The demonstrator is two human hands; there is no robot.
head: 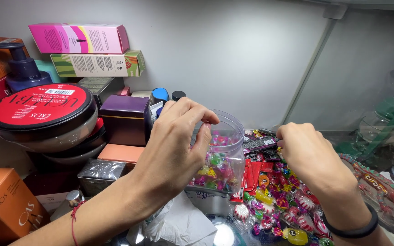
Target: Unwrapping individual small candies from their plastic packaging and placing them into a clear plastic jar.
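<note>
Two hands are working here. Left hand point(174, 146) is curling round the rim of a clear plastic jar point(224, 159), thumb and fingers gripping it, and the jar is sitting half full of small wrapped sweets in pink, green and yellow. Right hand point(308, 152) is hovering just right of the jar, fingers pinched narrow over a heap of wrapped candies point(279, 205); whether it is pinching one, I cannot tell. That heap is spreading across a glass tabletop point(224, 234), with crumpled white paper point(178, 225) lying below the jar. Behind, a plain pale wall point(233, 50) is closing the space. Off to the left, a round tub with a red lid point(42, 116) is leaning on other tubs, a dark purple box point(125, 118) is standing beside it, an orange carton point(5, 205) is filling the corner, and a pink box point(79, 38) is lying on a green striped box point(97, 64).
</note>
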